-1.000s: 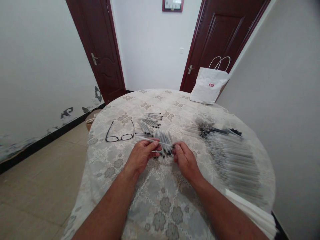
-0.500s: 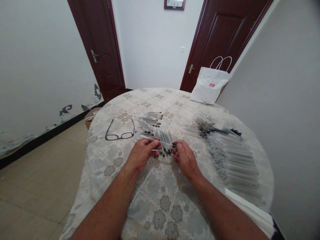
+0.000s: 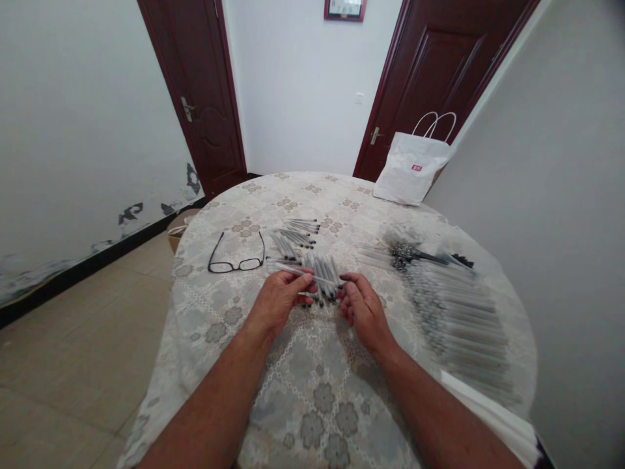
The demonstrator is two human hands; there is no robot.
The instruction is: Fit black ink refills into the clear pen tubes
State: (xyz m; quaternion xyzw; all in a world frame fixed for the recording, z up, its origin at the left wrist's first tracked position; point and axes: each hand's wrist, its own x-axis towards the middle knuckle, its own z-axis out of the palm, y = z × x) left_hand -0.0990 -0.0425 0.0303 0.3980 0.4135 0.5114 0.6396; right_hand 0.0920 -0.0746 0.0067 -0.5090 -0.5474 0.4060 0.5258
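Note:
My left hand (image 3: 283, 296) pinches a slim translucent pen barrel (image 3: 319, 279) between thumb and fingers, lying nearly level and sloping down to the right. At its right end, the closed fingertips of my right hand (image 3: 364, 306) grip a small dark end piece, mostly hidden by the fingers. Under and just behind the barrel lies a pile of similar clear pens (image 3: 322, 266) with black ends pointing toward me. More dark-ended pens (image 3: 297, 234) lie in loose groups beyond it.
A large heap of clear tubes (image 3: 469, 326) spreads on the right, with small black parts (image 3: 415, 253) behind it. Eyeglasses (image 3: 237, 266) rest on the left of the patterned tablecloth (image 3: 322, 410). A white paper bag (image 3: 410, 169) stands at the back right. White sheets (image 3: 493, 413) lie near my right forearm.
The view has shifted slightly. Both hands stay in nearly the same place, with the pen barrel still held between them.

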